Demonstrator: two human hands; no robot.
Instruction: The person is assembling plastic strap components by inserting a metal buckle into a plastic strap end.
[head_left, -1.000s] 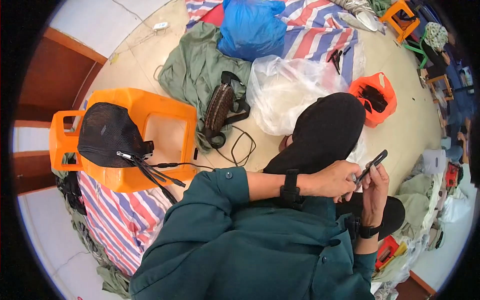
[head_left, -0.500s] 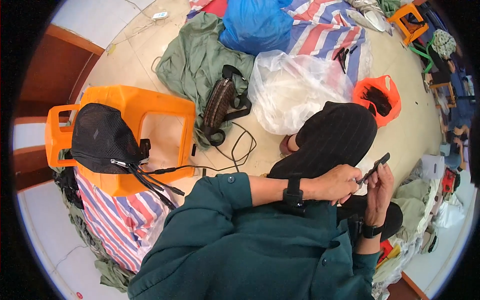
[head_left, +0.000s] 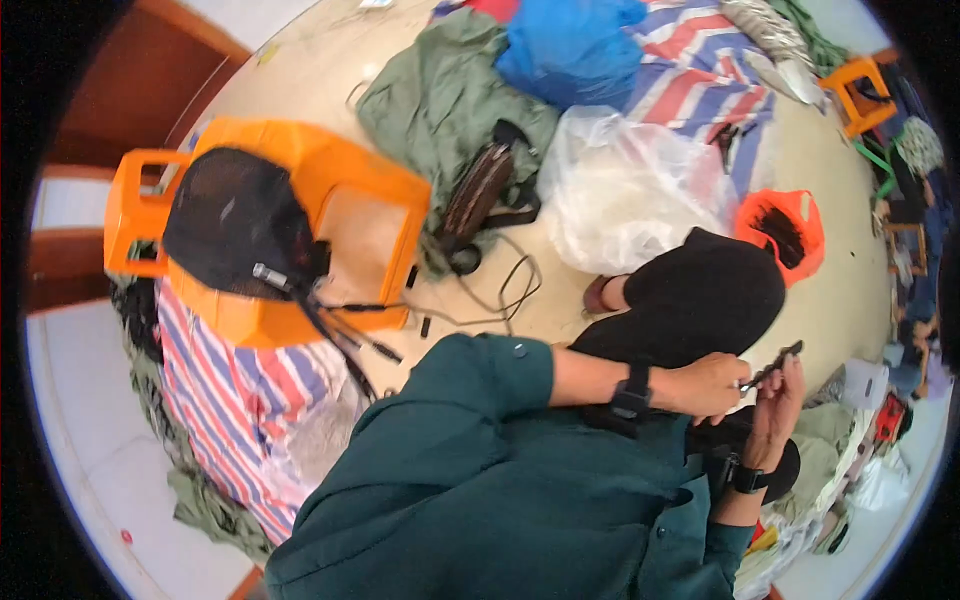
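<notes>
Over my bent knees, a narrow black strip slants up between my two hands. My right hand pinches it from below, fingertips and thumb near its upper end. My left hand is closed at the strip's lower end. A small shiny bit shows by its fingertips, too small to name. Black bands circle both wrists. Beyond my knee stands an open orange-red plastic bag holding dark pieces.
At left, an orange plastic stool carries a black mesh pouch with cords. A brown waist bag lies on green cloth. Nearby are a clear plastic bag, a blue bag and a striped sheet.
The whole view has shifted, with stool and bags now further right in it. Both hands keep the strip between them in nearly the same pose.
</notes>
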